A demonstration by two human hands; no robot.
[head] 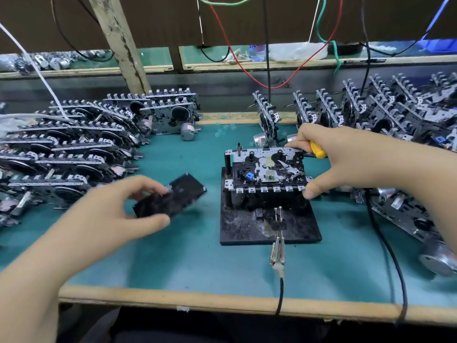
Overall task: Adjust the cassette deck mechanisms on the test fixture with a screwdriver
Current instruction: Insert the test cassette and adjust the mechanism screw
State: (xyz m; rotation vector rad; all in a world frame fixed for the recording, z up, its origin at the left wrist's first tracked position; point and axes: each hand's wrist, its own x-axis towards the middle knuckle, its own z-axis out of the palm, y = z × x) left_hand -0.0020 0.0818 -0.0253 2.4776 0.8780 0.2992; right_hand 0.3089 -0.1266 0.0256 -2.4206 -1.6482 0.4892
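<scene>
My right hand [329, 157] clamps the cassette deck [265, 170] on the black fixture [247, 229] at mid-bench, yellow screwdriver [317, 150] tucked in its fingers. My left hand [128, 204] grips a blurred black cassette [170, 200] just left. I'd seat that flat before freeing the screwdriver.

Legible text, labels, brands, numbers, signs: none. Bottle [256, 51] on the back ledge, top centre of the frame: blue marks on its label, too blurred to read. Motor [188, 130] beside the stacked mechanisms, upper centre-left: pale reddish label, characters too small to make out. Mechanism on the fixture, centre: no readable markings.
</scene>
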